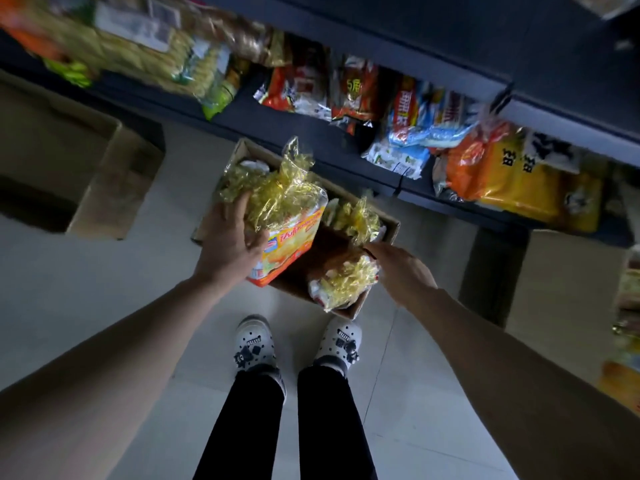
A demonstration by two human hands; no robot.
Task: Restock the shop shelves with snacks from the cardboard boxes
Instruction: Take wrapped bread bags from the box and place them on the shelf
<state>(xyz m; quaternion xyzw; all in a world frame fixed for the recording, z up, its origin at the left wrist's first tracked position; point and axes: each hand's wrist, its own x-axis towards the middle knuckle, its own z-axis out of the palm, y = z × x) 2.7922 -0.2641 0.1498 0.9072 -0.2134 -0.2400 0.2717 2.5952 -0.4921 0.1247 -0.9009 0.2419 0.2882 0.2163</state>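
The left hand (230,242) has its grip spread wide across the side of a yellow snack pack (289,233), fingers curled onto the crinkled wrapper and thumb toward the printed orange end, so the pack looks lifted partly clear of the cardboard box (389,225) on the floor. The right hand (401,268) reaches into the same box with fingers extended toward a second yellow pack (341,282) lying at the near corner; whether it has closed on that pack I cannot tell. The broad hold likely suits a soft, bulky bag that would sag under a pinch. The held pack's long axis runs diagonally, gathered twisted top pointing up and away toward the shelf (346,164), printed base toward the person's feet. More packs remain in the box, just below the stocked shelf, so restocking seems midway.
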